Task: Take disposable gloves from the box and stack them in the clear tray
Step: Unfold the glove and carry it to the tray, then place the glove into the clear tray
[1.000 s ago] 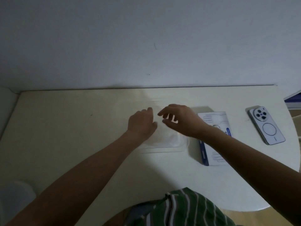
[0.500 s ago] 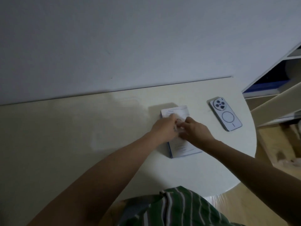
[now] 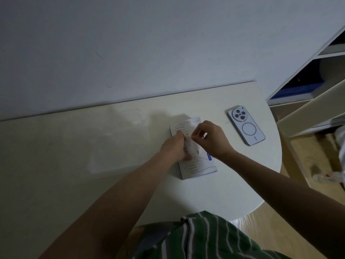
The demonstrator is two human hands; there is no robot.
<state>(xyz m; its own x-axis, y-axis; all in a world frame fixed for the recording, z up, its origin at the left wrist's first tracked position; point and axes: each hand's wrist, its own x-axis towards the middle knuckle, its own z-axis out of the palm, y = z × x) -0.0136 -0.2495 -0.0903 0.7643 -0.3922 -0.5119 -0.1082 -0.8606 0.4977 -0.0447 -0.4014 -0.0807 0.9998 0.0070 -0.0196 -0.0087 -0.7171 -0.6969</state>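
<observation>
Cream table (image 3: 74, 165) with glove box (image 3: 197, 169), grey wall (image 3: 130, 43)

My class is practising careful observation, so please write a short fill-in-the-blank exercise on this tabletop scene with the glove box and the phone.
1. While the left hand rests on the glove box, the right hand pinches a thin, clear ____ above it.
2. The phone lies to the box's ____, apart from it.
3. The phone's screen faces ____.
4. The person's green shirt has pale ____.

Missing words: glove; right; down; stripes.
</observation>
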